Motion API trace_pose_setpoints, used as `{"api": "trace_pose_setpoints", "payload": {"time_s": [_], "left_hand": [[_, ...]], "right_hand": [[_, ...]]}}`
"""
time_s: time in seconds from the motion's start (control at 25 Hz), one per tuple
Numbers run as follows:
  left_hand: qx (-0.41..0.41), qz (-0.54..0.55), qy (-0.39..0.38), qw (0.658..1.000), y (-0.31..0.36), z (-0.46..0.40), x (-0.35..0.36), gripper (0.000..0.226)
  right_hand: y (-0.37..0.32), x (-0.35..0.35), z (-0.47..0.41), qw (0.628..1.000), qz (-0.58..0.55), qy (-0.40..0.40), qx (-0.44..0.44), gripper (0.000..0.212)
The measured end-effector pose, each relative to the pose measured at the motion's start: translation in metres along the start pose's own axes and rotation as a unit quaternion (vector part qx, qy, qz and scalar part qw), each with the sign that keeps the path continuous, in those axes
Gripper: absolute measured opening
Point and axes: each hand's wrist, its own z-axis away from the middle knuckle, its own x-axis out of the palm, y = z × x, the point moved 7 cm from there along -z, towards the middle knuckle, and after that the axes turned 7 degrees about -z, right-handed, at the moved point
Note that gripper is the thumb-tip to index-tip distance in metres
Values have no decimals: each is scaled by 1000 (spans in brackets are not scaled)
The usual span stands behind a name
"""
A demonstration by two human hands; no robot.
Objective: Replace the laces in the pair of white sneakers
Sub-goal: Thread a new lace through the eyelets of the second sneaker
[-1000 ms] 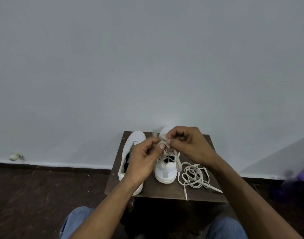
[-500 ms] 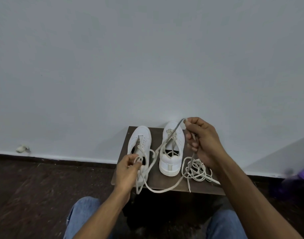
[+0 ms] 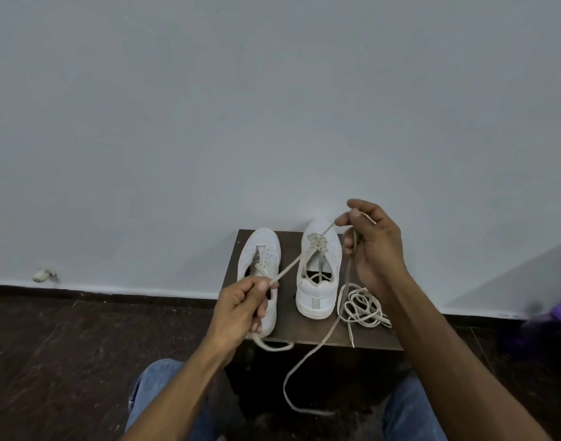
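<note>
dark tabletop (image 3: 308,329) against grey wall (image 3: 273,106); lace (image 3: 288,268) of right sneaker (image 3: 319,281) pinched taut in left hand (image 3: 241,308) grip and right hand (image 3: 373,246) grip.

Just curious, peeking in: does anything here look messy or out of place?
A little. The lace pulled from the right sneaker dangles off the small table toward the floor, and a loose lace lies tangled beside that shoe.

Plain room, likely home: bare grey wall (image 3: 273,106), dark floor (image 3: 66,361), small wooden stool (image 3: 304,329).
</note>
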Motion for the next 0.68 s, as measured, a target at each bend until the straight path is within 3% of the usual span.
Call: {"api": "trace_pose_setpoints", "payload": {"time_s": [0.12, 0.24, 0.32, 0.52, 0.68], "left_hand": [[-15, -22, 33, 999, -4, 0, -19, 17], [33, -72, 0, 997, 21, -11, -7, 15], [54, -87, -7, 995, 37, -20, 2, 13], [63, -112, 66, 989, 42, -39, -27, 11], [11, -194, 84, 977, -2, -43, -50, 24]], "right_hand": [[37, -10, 8, 996, 48, -18, 68, 18], [72, 19, 37, 956, 194, -178, 128, 23], [82, 42, 49, 925, 254, -255, 123, 20], [41, 35, 10, 956, 247, -145, 67, 10], [-26, 50, -18, 984, 110, -133, 34, 10]]}}
